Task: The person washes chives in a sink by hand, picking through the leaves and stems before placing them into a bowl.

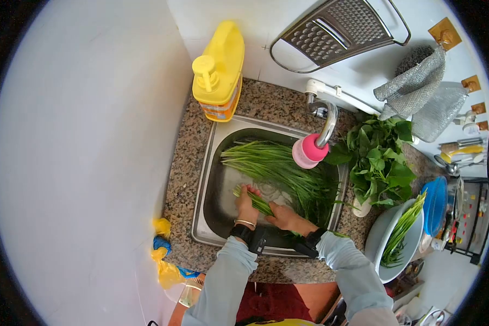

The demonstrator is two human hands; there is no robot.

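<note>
Long green stalks (266,163) lie in a loose pile across the back and right of the metal sink (201,217). Over the front of the basin, my left hand (247,205) is closed around the pale end of a small bunch of stalks (259,204). Further along the same bunch, my right hand (288,217) has its fingers wrapped round the greens. The chrome faucet (330,122) with a pink nozzle (311,151) hangs over the pile. Water on the basin floor cannot be made out clearly.
A yellow bottle (220,76) stands behind the sink's left corner. Leafy greens (380,157) lie right of the faucet. A pale bowl (376,239) holds more stalks, beside a blue container (436,206). A grater (342,32) hangs on the wall.
</note>
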